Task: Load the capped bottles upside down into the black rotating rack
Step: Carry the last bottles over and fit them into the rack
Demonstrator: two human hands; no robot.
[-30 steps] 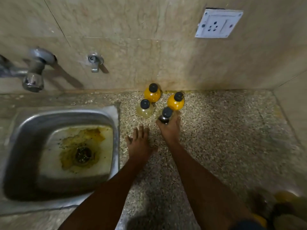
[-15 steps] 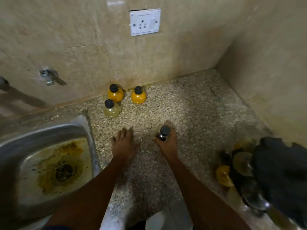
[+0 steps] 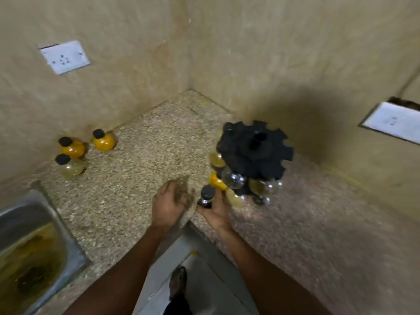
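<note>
Three capped bottles (image 3: 75,153) wait upright by the counter's back edge, near the sink (image 3: 27,242). My right hand (image 3: 216,212) grips a dark-capped bottle (image 3: 206,196), cap up, just beside the black rack (image 3: 254,151) near the corner, likely for flipping. My left hand (image 3: 171,202) hangs loosely open, empty, perhaps ready to steady.

Dim warm light, motion blur, wide-angle distortion.
</note>
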